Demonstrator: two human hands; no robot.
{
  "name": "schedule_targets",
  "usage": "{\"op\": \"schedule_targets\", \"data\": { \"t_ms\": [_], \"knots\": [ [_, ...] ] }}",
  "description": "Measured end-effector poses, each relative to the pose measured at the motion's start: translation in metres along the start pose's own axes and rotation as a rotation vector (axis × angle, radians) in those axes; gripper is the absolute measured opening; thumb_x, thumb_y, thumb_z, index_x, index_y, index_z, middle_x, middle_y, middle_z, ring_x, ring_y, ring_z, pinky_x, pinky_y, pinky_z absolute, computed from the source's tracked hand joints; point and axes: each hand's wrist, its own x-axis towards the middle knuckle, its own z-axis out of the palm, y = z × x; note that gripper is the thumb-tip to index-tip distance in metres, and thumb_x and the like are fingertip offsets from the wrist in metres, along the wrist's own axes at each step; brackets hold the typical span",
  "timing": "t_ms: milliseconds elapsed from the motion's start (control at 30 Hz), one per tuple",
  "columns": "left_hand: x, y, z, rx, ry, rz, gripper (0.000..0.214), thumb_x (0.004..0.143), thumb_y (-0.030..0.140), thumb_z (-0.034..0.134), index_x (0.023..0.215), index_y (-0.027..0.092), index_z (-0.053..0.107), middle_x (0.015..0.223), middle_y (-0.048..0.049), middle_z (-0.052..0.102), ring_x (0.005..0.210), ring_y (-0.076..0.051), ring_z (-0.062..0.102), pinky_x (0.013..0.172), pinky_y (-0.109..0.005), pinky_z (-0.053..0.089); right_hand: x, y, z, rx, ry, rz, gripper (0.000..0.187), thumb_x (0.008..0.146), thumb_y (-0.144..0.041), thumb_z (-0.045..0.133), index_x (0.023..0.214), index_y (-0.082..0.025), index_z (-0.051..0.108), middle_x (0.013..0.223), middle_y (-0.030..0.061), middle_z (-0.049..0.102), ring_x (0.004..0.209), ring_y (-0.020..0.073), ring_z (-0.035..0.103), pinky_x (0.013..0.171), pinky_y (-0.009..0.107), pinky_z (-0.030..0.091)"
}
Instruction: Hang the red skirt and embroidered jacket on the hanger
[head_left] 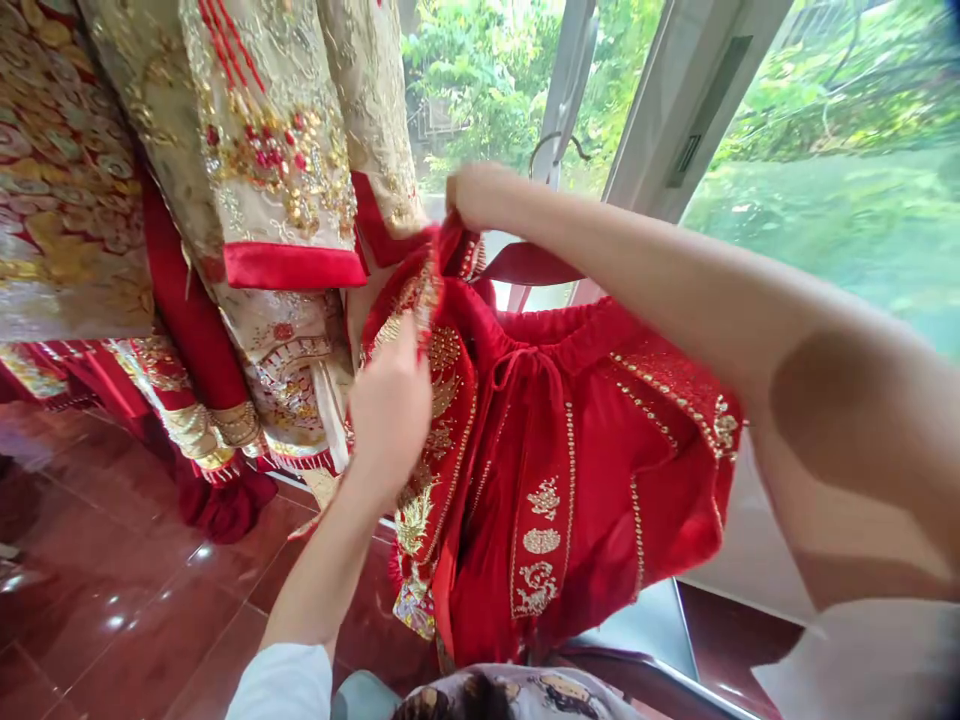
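A red skirt (570, 480) with gold embroidery and a gathered drawstring waist hangs in front of me. My right hand (474, 197) is raised and closed on the top edge of the skirt's waistband. Lower down, my left hand (390, 410) pinches the embroidered gold-trimmed front panel of the same skirt; its fingertips are hidden in the fabric. The skirt's hem reaches down toward the floor.
Gold and red embroidered garments (270, 160) hang at the left, their hems near the glossy red-brown tiled floor (112, 600). A window frame (675, 110) with greenery outside stands behind. A grey seat edge (645, 630) and a patterned cloth (525, 695) lie below.
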Motion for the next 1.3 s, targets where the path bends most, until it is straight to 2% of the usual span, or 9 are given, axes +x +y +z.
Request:
{"op": "schedule_targets", "data": {
  "t_ms": [100,200,300,433,600,833,1000,1133,1300],
  "knots": [
    [-0.047,0.02,0.035,-0.02,-0.062,0.03,0.046,0.084,0.01,0.052,0.128,0.017,0.062,0.075,-0.0054,0.06,0.063,-0.016,0.058,0.071,-0.027,0.052,-0.021,-0.008,-0.013,-0.432,-0.107,0.062,0.047,0.078,-0.003,0.021,0.034,-0.003,0.039,0.038,-0.0042,0.042,0.137,0.0244,0.025,0.092,0.031,0.04],
    [-0.081,0.019,0.07,0.286,-0.29,0.121,0.051,0.09,0.007,0.041,0.139,0.017,0.05,0.076,-0.0035,0.059,0.069,-0.013,0.061,0.063,-0.017,0.05,-0.038,-0.006,-0.018,-0.697,-0.216,0.033,0.031,0.059,0.014,0.049,0.035,-0.007,0.049,0.042,-0.0006,0.056,0.112,0.0269,0.059,0.088,0.032,0.045],
    [-0.086,0.017,0.089,0.528,-0.485,0.176,0.051,0.093,0.01,0.04,0.144,0.015,0.041,0.084,-0.0046,0.064,0.077,-0.012,0.065,0.061,-0.017,0.049,-0.046,0.008,-0.022,-0.946,-0.311,-0.143,0.033,0.059,0.019,0.05,0.061,-0.008,0.069,0.068,0.0069,0.071,0.095,0.0228,0.066,0.087,0.034,0.045],
    [-0.054,0.036,0.076,0.499,-0.536,0.121,0.056,0.095,0.045,0.044,0.138,0.01,0.048,0.082,-0.008,0.068,0.071,-0.019,0.067,0.059,-0.027,0.05,-0.048,0.032,-0.03,-1.048,-0.144,-0.374,0.04,0.072,0.006,0.049,0.092,-0.017,0.074,0.089,0.0072,0.071,0.082,0.0181,0.063,0.067,0.029,0.042],
    [0.029,0.064,0.051,0.362,-0.07,0.075,0.065,0.085,0.055,0.053,0.136,0.016,0.049,0.12,-0.0166,0.063,0.118,-0.032,0.054,0.093,-0.041,0.045,-0.049,0.048,-0.035,-0.857,0.013,-0.43,0.019,0.075,-0.011,0.053,0.076,-0.019,0.07,0.079,0.008,0.066,0.075,0.019,0.057,0.064,0.033,0.036],
    [0.093,0.05,0.06,0.239,-0.436,-0.003,0.027,0.072,0.038,0.061,0.089,0.017,0.065,0.082,-0.013,0.066,0.082,-0.029,0.061,0.072,-0.038,0.045,-0.054,0.036,-0.039,-0.824,-0.046,-0.46,0.014,0.064,-0.006,0.06,0.065,-0.019,0.064,0.071,0.0062,0.062,0.072,0.0177,0.055,0.065,0.034,0.036],
    [0.099,0.033,0.059,0.093,-0.531,0.068,0.008,0.067,0.025,0.055,0.065,0.018,0.052,0.062,-0.0026,0.052,0.065,-0.018,0.05,0.064,-0.031,0.039,-0.121,0.015,-0.06,-0.614,-0.006,-0.574,0.024,0.067,0.001,0.053,0.073,-0.019,0.065,0.082,0.0023,0.066,0.079,0.0137,0.058,0.072,0.028,0.043],
    [0.105,0.034,0.061,-0.042,-0.607,0.091,0.006,0.064,0.022,0.054,0.065,0.018,0.049,0.06,0.0003,0.046,0.06,-0.014,0.044,0.06,-0.029,0.036,-0.162,0.052,-0.062,-0.761,0.041,-0.324,0.018,0.079,-0.009,0.05,0.066,-0.015,0.061,0.064,0.0046,0.057,0.063,0.0134,0.05,0.065,0.031,0.04],
    [0.107,0.042,0.061,-0.069,-0.645,0.1,0.008,0.062,0.019,0.056,0.064,0.017,0.049,0.058,0.0013,0.043,0.057,-0.012,0.041,0.056,-0.028,0.032,-0.14,0.105,-0.042,-0.86,0.138,-0.152,0.03,0.091,-0.03,0.047,0.07,-0.013,0.062,0.065,0.008,0.054,0.069,0.018,0.051,0.069,0.035,0.038]
  ]
}}
